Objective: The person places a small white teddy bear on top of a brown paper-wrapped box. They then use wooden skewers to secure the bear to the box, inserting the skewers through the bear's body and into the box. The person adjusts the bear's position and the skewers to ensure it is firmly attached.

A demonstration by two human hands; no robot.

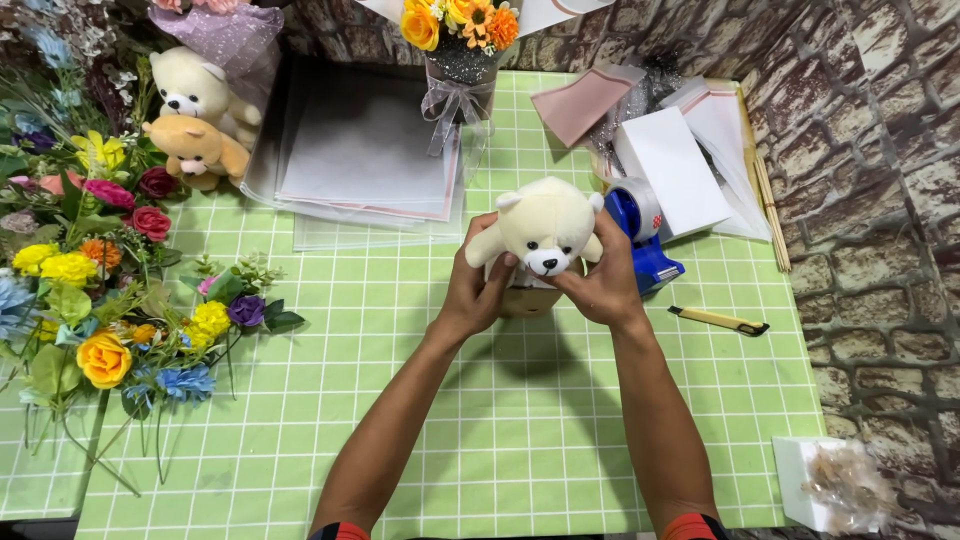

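Cream plush fills both my hands: the left hand (478, 290) wraps the bear (540, 232) from its one flank, fingers curled under a front paw, and the right hand (602, 285) closes on the other flank, thumb just below the muzzle. Each grip is closed on the bear, holding it above the worktop (480, 420), face toward me. Something brownish sits under the bear between my palms; I cannot tell what it is.

I judge the bear light and soft, squashy rather than stiff, with pile that gives good friction, so slipping looks unlikely. It should take a firm squeeze without harm. The body, low on the flanks, seems the best hold; limbs and ears would flop and twist.

Just beside the bear, on its right, stands a blue tape dispenser (640, 235), and past that lies a white box (672, 170). A yellow cutter (718, 320) lies near the bear, lower right. Behind the bear rises a bouquet (460, 40) next to a stack of wrapping sheets (365, 150). Well to the bear's left lie loose flowers (90, 280) and two more bears (200, 120).
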